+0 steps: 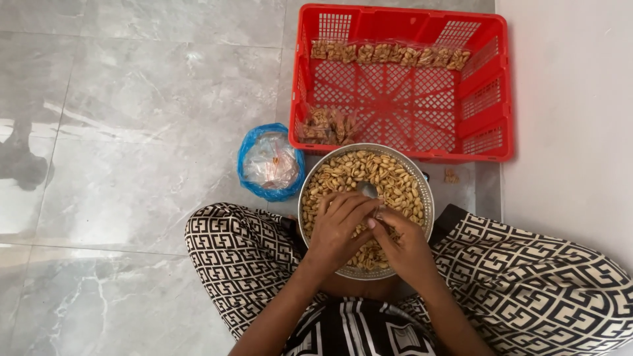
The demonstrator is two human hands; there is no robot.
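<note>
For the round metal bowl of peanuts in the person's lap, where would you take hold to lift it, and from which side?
Probably by the thin rim of the metal bowl, gripped at two opposite points, left and right. Those arcs are bare, while the left hand and right hand cover the near edge and the red crate crowds the far side. It is wide, shallow and heaped with peanuts, so keep it level.

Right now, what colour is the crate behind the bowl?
Red crate, seen clearly in the head view.

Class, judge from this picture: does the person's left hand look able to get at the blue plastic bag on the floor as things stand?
Probably yes. The left hand rests over the round metal bowl of peanuts, and the blue plastic bag lies just beside the bowl's left rim on that same side, with nothing between them.
</note>
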